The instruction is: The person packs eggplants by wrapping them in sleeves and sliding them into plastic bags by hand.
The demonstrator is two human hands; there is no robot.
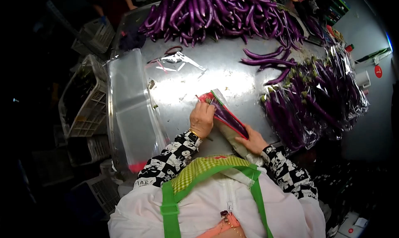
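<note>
The metal worktop (239, 81) is stretching before me, a heap of loose purple eggplants (208, 13) covering its far side. Wrapped eggplants (318, 101) are lying to the right, and 1 stack of clear bags (135, 109) is lying to the left. At the near edge, 1 red-edged bag (229, 116) is holding eggplant; my left hand (202, 117) is pinching its far end, my right hand's (252, 140) fingers are grasping its nearer side. Scissors (172, 51) are resting beside the stack's far end.

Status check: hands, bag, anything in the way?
Left hand gripping bag at far end; right hand holding it closer to the body. Eggplant showing inside. Scissors farther up the table, touching neither hand.
</note>
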